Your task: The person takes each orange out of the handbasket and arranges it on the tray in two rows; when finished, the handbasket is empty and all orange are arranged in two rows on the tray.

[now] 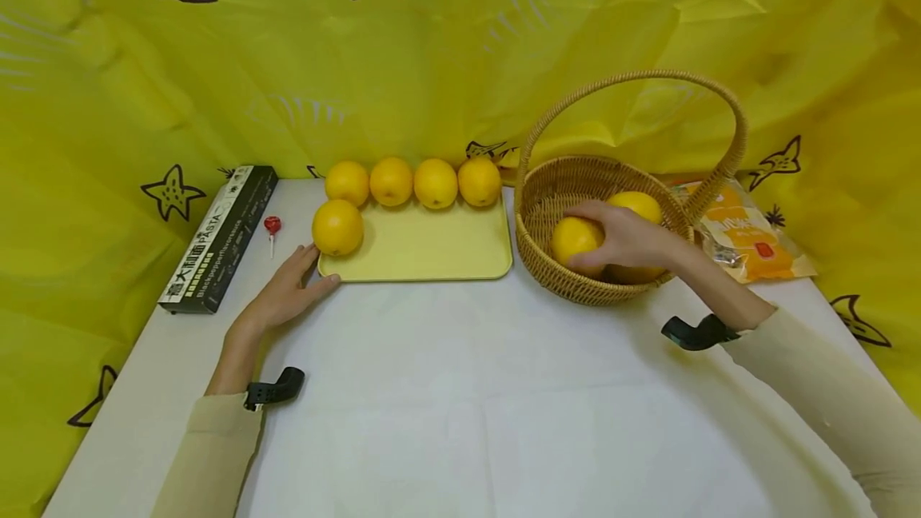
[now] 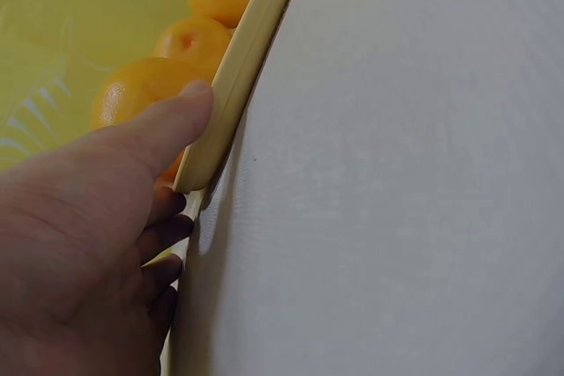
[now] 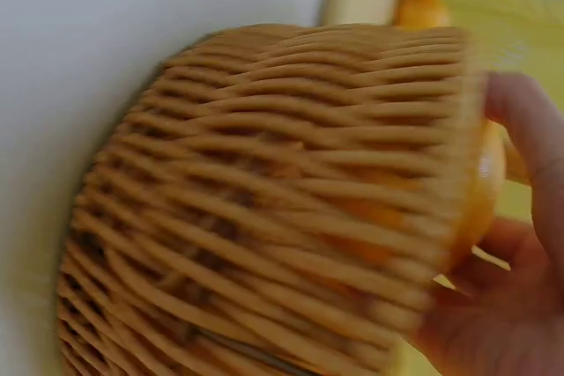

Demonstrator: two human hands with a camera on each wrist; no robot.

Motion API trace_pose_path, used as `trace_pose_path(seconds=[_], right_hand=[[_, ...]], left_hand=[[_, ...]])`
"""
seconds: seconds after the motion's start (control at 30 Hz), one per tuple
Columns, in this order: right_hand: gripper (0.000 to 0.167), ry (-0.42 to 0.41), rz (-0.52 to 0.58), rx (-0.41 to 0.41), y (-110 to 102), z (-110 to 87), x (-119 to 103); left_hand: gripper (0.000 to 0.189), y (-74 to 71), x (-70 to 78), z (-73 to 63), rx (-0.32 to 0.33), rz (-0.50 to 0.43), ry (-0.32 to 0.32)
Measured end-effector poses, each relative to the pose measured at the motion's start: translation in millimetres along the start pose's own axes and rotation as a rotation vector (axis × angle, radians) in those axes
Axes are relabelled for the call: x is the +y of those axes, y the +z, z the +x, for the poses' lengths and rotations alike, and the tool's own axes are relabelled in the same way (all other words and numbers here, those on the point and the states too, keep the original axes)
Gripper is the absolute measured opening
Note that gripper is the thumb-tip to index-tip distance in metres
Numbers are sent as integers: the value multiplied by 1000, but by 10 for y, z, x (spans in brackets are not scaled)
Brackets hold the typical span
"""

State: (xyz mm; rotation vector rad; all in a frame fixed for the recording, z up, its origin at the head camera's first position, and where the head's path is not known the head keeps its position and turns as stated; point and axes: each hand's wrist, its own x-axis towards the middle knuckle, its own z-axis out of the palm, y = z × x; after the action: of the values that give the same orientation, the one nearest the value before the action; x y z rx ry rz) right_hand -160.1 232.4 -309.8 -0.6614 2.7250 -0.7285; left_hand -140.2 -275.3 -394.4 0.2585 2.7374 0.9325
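Note:
At the left front corner of a pale yellow tray (image 1: 432, 250), my left hand (image 1: 288, 290) holds the corner, thumb along the front edge and fingers by the left side. In the left wrist view the thumb (image 2: 181, 121) lies against the tray's rim. Several oranges (image 1: 435, 184) line the tray's back, and another orange (image 1: 338, 227) sits in front at the left, close to my fingertips. My right hand (image 1: 626, 234) reaches into a wicker basket (image 1: 576, 288) and grips an orange (image 1: 578, 240). Another orange (image 1: 636, 205) lies behind that hand, partly hidden.
A tall arched handle (image 1: 633, 77) rises over the basket. An orange-and-white snack bag (image 1: 755, 234) lies to its right. At the left are a black pasta box (image 1: 219, 238) and a red lollipop (image 1: 272, 225). A yellow patterned cloth (image 1: 432, 46) hangs behind the white-covered table (image 1: 446, 390).

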Motion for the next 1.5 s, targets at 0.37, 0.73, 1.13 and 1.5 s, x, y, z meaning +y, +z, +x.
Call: trace_pose_path(seconds=[0.37,0.73,1.13,1.5], right_hand=[[70,-253,489,309,175,-369,-393],[74,-374,558,386,440,-177,-624],[72,-320,610,309,720,223,-961],[70,-118,694,353,1068,970,-1250]], left_hand=[[82,-2,-46,-42,16,-22,18],[82,1,-58,-50,21,-19,9],[82,38,-77,1,24,-22,24],[83,21,-71,41,20,-9,28]])
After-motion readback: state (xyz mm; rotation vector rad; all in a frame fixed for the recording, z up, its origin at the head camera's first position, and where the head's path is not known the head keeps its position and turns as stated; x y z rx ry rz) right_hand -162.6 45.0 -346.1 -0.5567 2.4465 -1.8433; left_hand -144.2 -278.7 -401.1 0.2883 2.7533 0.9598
